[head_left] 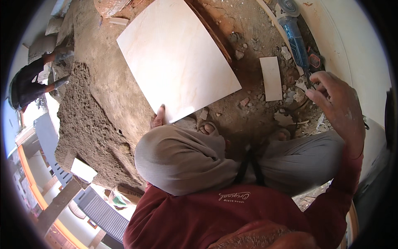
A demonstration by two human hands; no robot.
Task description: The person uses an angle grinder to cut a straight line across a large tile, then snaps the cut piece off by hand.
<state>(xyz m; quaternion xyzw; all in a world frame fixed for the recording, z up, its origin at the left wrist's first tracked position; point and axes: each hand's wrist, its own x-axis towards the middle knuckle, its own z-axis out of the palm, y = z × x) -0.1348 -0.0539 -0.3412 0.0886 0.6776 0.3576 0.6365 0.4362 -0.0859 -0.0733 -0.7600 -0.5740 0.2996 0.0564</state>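
Note:
A large square pale tile (178, 54) with faint beige veining lies in front of me, turned at an angle. At its near corner my left hand (157, 117) is closed on the edge, thumb on top; its other fingers are hidden under the tile and behind my knee. My right hand (340, 103) is at the right, with thumb and forefinger curled together at the dark cord (308, 79) at the tail of a blue angle grinder (295, 43). The grinder lies by the wall, its disc end pointing away from me.
A narrow tile strip (271, 79) lies on the dirt among rubble (286, 118). A wooden board (213, 33) runs under the large tile's right edge. Heaped sand (89, 128) spreads at the left. Another person (31, 83) bends over at the far left. A pale wall (352, 41) bounds the right.

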